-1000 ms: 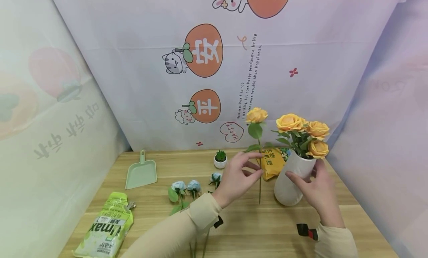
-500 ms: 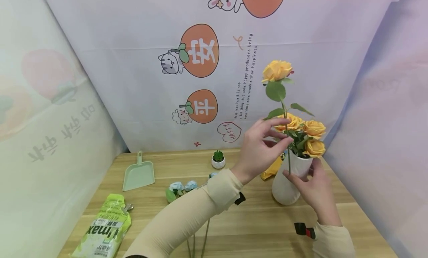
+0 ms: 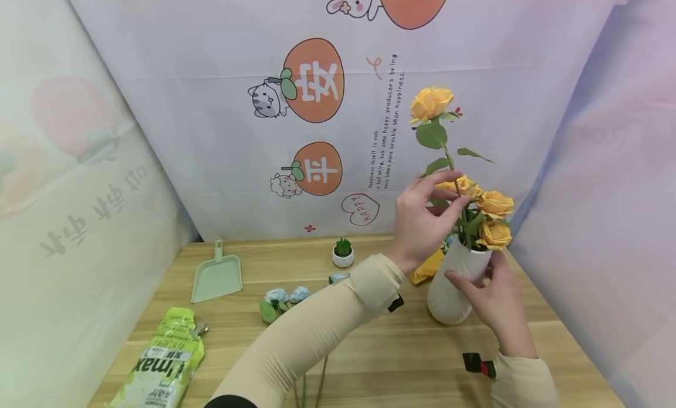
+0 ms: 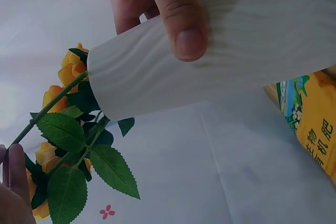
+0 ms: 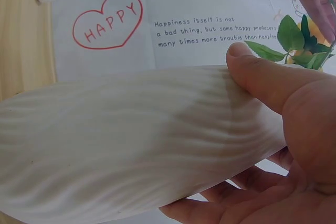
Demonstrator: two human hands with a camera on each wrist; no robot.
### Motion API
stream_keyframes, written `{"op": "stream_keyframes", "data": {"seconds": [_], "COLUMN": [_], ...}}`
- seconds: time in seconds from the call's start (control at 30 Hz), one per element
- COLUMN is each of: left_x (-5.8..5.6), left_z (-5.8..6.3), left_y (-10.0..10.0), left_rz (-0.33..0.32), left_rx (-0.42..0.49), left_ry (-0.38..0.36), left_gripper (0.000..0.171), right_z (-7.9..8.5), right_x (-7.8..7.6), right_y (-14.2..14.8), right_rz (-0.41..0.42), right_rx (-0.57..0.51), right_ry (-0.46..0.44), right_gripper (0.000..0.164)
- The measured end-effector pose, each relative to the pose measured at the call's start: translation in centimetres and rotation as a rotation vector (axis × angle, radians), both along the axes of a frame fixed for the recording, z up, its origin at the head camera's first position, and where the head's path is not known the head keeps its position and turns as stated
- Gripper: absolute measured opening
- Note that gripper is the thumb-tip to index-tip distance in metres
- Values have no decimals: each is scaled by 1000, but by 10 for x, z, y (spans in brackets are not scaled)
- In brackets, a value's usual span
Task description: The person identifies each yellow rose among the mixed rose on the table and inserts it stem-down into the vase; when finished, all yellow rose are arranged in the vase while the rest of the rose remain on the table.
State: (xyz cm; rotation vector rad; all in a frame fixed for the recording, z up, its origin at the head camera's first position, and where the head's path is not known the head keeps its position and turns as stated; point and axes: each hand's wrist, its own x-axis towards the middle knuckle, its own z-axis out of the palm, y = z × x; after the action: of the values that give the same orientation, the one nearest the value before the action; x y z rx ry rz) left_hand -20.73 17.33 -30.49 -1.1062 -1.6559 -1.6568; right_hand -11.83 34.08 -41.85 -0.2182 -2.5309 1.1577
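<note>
My left hand pinches the stem of a long yellow artificial rose between thumb and fingers. The bloom stands high above the others, and the stem slants down to the mouth of a ribbed white vase. In the left wrist view, the lower end of the stem is right at the vase rim. My right hand grips the vase around its upper body, thumb in front and fingers behind. Several yellow roses with green leaves fill the vase mouth.
Behind the vase lies a yellow bag. A small potted succulent stands at the back edge. Blue flowers lie partly under my left sleeve. A green dustpan and a clipped green bag lie at left.
My left hand has carried the rose up and right from beside the vase, then lowered its stem to the vase mouth. The right hand keeps its hold on the vase.
</note>
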Motion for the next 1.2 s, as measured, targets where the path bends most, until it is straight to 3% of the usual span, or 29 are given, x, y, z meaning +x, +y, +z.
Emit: {"op": "stream_keyframes", "data": {"seconds": [0.33,0.57,0.9,1.03,1.2], "left_x": [-5,-3,-8,-6,-5], "left_z": [0,-3,2,-4,-19], "left_y": [4,5,7,7,9], "left_rz": [6,10,-6,-9,-22], "left_rx": [-11,-68,-30,-67,-122], "left_ry": [51,32,50,40,42], "left_gripper": [38,36,36,36,36], "right_z": [0,0,0,0,-1], "right_x": [-1,0,0,1,1], "right_y": [-1,0,-1,-1,0], "right_rz": [3,0,-4,-6,-2], "right_rx": [9,29,17,23,40], "right_ry": [28,43,23,37,69], "right_gripper": [96,94,96,93,90]}}
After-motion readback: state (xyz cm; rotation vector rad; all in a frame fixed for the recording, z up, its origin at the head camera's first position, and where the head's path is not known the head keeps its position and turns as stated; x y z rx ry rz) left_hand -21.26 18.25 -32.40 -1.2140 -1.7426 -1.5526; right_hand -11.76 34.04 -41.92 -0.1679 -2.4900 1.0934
